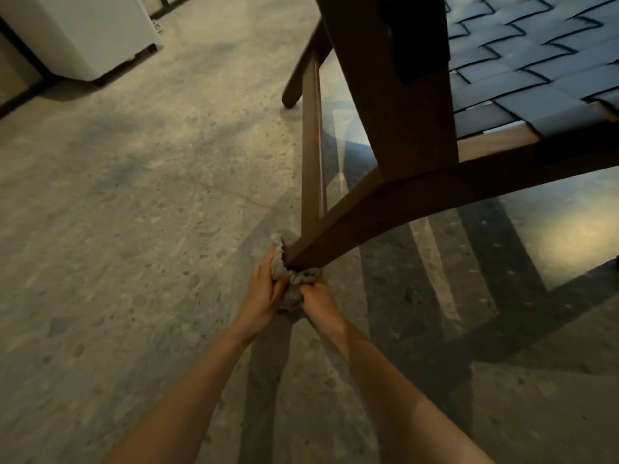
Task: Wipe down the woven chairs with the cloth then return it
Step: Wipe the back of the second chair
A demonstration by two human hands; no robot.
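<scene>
A wooden chair [395, 105] with a dark woven seat [536, 61] fills the upper right. Its near leg [321, 239] slopes down to the floor at centre. A crumpled grey cloth [294, 279] is wrapped around the foot of that leg. My left hand [264, 289] grips the cloth on the left side of the leg. My right hand [316, 294] grips the cloth's lower right part, just below the leg's foot. Both forearms reach up from the bottom edge.
A low wooden stretcher [311, 142] runs from the near leg to a far leg [294, 85]. A white cabinet [87, 31] stands at the upper left. Speckled stone floor [134, 229] spreads left of the chair, with dark chair shadows on the right.
</scene>
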